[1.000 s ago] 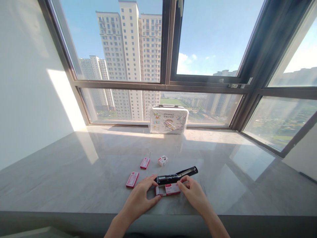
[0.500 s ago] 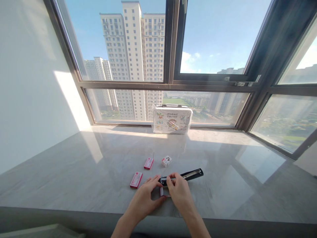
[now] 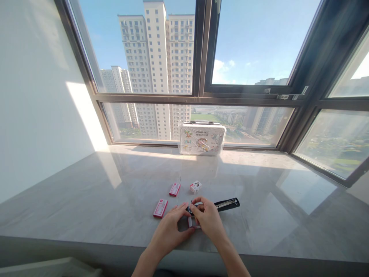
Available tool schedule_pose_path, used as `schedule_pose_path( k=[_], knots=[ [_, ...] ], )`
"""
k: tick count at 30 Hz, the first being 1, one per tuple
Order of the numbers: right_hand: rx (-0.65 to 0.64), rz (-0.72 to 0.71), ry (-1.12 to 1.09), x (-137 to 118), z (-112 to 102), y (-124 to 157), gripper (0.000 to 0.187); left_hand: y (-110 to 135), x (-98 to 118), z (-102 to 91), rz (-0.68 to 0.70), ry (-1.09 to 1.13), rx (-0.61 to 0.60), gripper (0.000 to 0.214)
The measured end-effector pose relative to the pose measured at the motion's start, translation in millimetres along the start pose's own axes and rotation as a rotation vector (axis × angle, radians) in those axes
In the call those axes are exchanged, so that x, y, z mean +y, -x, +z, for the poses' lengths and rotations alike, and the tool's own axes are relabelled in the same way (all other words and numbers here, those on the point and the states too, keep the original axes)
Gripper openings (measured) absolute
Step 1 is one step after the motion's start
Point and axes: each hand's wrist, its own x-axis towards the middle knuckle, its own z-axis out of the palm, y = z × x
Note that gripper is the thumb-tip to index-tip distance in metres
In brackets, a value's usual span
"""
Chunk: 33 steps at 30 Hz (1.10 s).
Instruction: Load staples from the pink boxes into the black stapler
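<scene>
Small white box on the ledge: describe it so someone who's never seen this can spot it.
Find the plastic-wrapped white case standing against the window on the grey stone ledge. Come straight toward the camera, stopping just short of the black stapler: the small box lies there. It alone is white; the two flat boxes to its left are red.

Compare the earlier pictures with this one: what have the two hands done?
The right hand slid left across the small box, hiding most of it, and the right fingers now bunch at the near end of the black stapler. The left hand stays on the box; the three loose boxes and the case by the window have not moved.
</scene>
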Motion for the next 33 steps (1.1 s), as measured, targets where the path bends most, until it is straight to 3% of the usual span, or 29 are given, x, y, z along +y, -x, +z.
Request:
schedule_pose_path(
  k=[4,10,13,16,20,23,26,28,33],
  knots=[
    [-0.107,-0.212,0.309,-13.6,-14.5,11.2,0.012,0.9,2.6,-1.4,-0.009,-0.005,0.030,0.038],
    [-0.205,-0.196,0.506,-11.6,-25.1,22.6,0.011,1.2,8.3,-4.2,0.009,0.019,0.029,0.033],
    [-0.171,-0.177,0.494,-4.5,-35.1,31.7,0.011,2.9,8.7,-8.7,0.030,0.031,0.068,0.035],
    [-0.093,-0.117,0.515,9.4,-56.8,42.8,0.015,5.4,8.6,-13.0,0.002,-0.024,0.152,0.012],
    [0.093,0.018,0.671,29.4,-81.6,48.1,0.042,6.0,14.9,-4.7,-0.085,-0.210,0.119,0.036],
    [0.101,0.033,0.744,30.6,-74.5,44.6,0.052,2.4,27.9,13.0,-0.093,-0.327,0.127,0.033],
    [0.064,0.004,0.725,25.7,-60.4,41.5,0.052,-1.8,40.6,27.7,-0.121,-0.366,0.168,0.029],
    [0.044,0.016,0.666,28.6,-64.5,40.8,0.053,-2.7,45.0,31.0,-0.150,-0.338,0.189,0.030],
    [0.061,0.178,0.366,58.7,-128.3,38.4,0.055,0.6,43.6,27.4,-0.146,-0.206,0.203,0.029]
  ],
)
